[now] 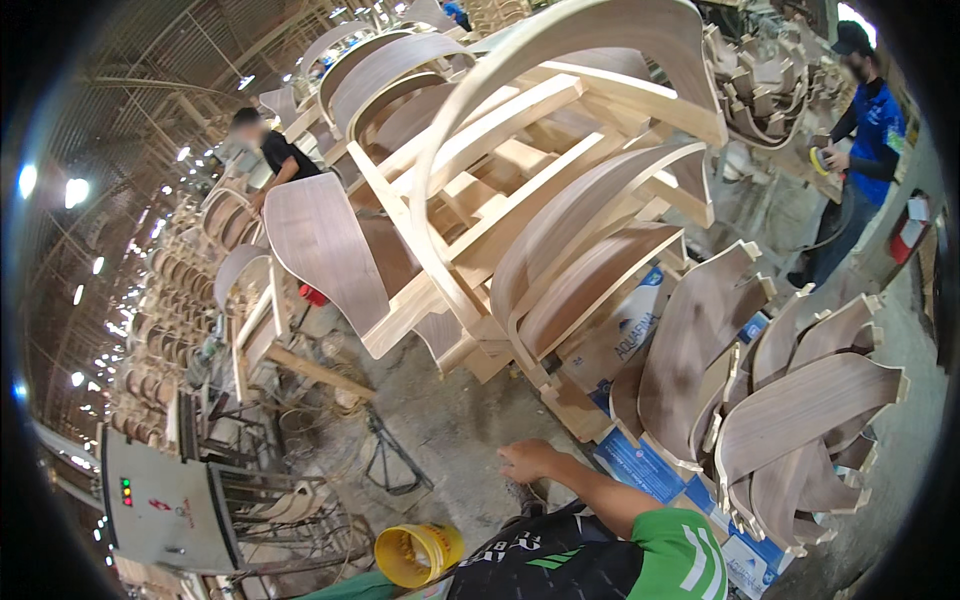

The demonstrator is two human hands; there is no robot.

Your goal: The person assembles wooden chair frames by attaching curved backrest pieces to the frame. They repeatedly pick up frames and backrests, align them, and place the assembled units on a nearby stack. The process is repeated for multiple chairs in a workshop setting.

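Observation:
My right hand (528, 462) hangs over the concrete floor, its fingers loosely apart and nothing seen in them. Just beyond it rises a big pile of curved wooden chair frames (500, 215), pale at the edges with brown veneered faces; the hand does not touch it. Right of my arm, curved veneered wooden panels (800, 410) lie stacked on flattened blue and white cardboard (640, 465). A piece of green sleeve (350, 588) shows at the lower edge on my left, but the left hand is out of sight. Near it stands a yellow bucket (430, 540) with light-coloured contents.
At the left is a grey electrical cabinet (165, 500) with small coloured lights, beside a metal rack (265, 500). A black metal stand (395, 455) is on the floor. One person (280, 155) works beyond the frames; another (870, 130) holds a sander at the far right.

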